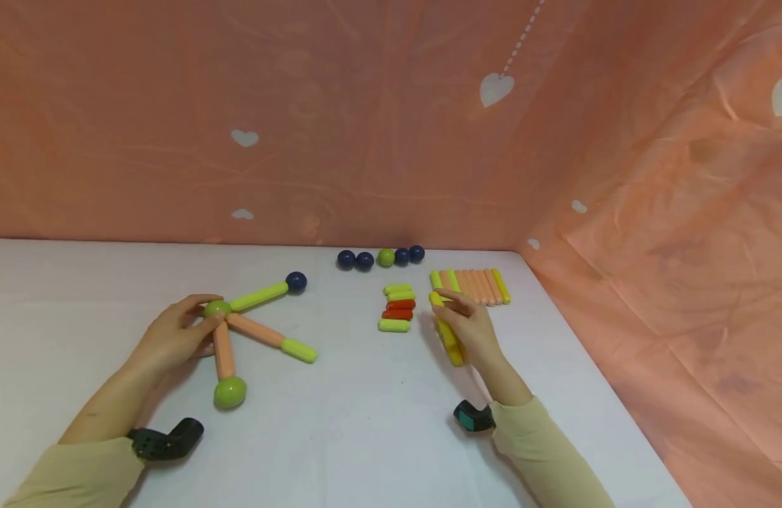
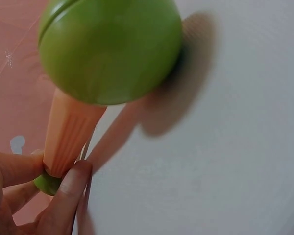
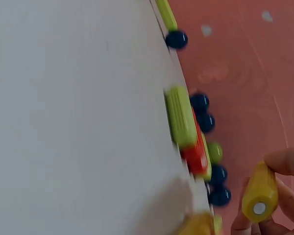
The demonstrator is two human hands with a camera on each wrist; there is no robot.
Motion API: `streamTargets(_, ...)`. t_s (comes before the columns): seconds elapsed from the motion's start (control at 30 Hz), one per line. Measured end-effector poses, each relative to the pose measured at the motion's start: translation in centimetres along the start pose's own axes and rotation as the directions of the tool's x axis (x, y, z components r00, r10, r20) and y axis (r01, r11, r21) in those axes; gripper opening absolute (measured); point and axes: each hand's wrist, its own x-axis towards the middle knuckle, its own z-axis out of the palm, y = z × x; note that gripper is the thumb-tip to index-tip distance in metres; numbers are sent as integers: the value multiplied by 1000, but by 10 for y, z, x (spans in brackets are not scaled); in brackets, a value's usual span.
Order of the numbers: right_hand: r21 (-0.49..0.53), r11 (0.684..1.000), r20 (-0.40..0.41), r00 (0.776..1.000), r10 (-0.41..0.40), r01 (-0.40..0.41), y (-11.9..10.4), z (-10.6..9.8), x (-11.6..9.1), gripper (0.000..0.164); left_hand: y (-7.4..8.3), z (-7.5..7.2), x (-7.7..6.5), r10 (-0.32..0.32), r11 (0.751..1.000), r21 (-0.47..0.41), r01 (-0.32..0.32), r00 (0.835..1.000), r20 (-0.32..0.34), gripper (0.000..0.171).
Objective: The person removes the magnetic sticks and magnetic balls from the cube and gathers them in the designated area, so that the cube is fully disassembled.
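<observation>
At left, my left hand [image 1: 175, 331] pinches a green ball [image 1: 217, 309] between thumb and fingers. From that ball spread three arms: a lime rod [image 1: 259, 297] tipped with a dark blue ball [image 1: 296, 282], a peach rod [image 1: 254, 329] extended by a short lime rod [image 1: 298, 350], and another peach rod [image 2: 73, 132] ending in a larger-looking green ball [image 2: 112, 54]. On the right, my right hand [image 1: 470, 324] holds a yellow rod [image 3: 262, 193] with a pale round spot on its end. A blurred yellow piece [image 3: 196, 225] shows below it in the right wrist view.
Short lime and red rods [image 1: 400, 305] lie in a column left of my right hand. Behind it is a row of peach, lime and yellow rods [image 1: 476, 286]. Several blue balls and a green ball [image 1: 386, 257] line the white table's [image 1: 365, 423] back edge, before a peach cloth [image 1: 365, 141].
</observation>
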Motion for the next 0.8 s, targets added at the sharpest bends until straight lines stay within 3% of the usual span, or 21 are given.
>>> streamTargets(0.3,-83,997,-44,999,4,-8,13,-41,7,42,0,0,0,0,1000,25,0,1000,-10,51)
streamTargets(0.43,-57,998,-53,998,19,-22,19,-54,9,45,0,0,0,8,999,32,-7,1000,-10,51)
streamTargets(0.8,-172,982,-87,994,62,-76,39,-73,21,45,0,0,1,-3,1000,22,3,1000,-1,52)
